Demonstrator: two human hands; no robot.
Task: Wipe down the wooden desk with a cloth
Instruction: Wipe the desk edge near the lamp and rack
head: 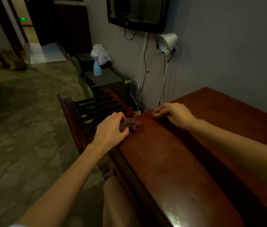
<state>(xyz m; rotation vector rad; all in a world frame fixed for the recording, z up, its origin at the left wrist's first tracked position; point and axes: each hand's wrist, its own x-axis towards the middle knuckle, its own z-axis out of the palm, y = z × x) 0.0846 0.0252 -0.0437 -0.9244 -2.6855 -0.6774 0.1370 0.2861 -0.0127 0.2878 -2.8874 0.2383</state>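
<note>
A reddish-brown wooden desk (pixel 187 153) runs from the lower right up to the wall. At its far left corner lies a crumpled dark brown cloth (pixel 133 124). My left hand (pixel 111 128) grips that cloth at the desk's front edge, fingers curled round it. My right hand (pixel 172 113) rests on the desk top a little to the right of the cloth, with its fingers bent and the fingertips on the wood; nothing shows in it.
A dark slatted wooden chair (pixel 87 108) stands just left of the desk corner. Beyond it a black cabinet (pixel 108 79) carries a blue spray bottle (pixel 97 67) and a white rag (pixel 100 53). A silver clamp lamp (pixel 167 43) and hanging cables run along the wall under a wall-mounted screen (pixel 137 12).
</note>
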